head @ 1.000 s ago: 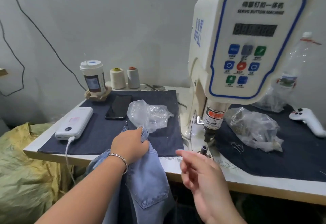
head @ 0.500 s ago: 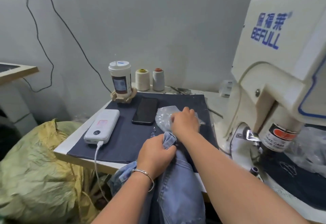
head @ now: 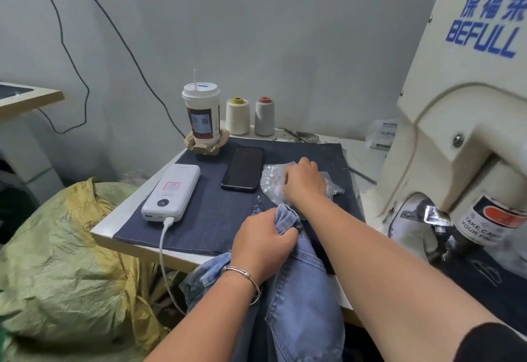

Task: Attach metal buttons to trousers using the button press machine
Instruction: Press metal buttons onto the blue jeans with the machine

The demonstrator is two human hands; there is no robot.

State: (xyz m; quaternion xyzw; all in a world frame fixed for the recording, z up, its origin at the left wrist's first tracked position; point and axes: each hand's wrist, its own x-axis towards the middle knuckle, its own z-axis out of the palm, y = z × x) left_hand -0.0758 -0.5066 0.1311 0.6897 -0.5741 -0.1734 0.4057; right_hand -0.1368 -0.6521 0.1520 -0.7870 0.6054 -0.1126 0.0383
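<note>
- Rightmost, the cream button press machine (head: 467, 110) fills that side of the view, blue "BEFULL" lettering on its housing and a red-and-white warning label on the press head low down.
- Lower left, a crumpled yellow-green sack (head: 65, 262) lies beside the table (head: 114, 227).
- Across the tabletop lies a dark blue cloth mat (head: 211, 219).
- Light blue denim trousers (head: 302, 299) hang over the table's near edge, their top bunched up on the mat.
- Left hand (head: 262, 244), a silver bangle on its wrist, grips that bunched denim with fingers curled round it.
- Right hand (head: 305, 182) reaches across to a clear plastic bag (head: 272, 182) of small pale pieces beside the phone; its fingers are bent down onto the bag, but whether they pinch anything cannot be told.
- White power bank (head: 171, 193), with a cable plugged in, sits left of the black phone (head: 243, 169).
- Behind stand a lidded drink cup (head: 202, 113) and two thread cones (head: 238, 116).
</note>
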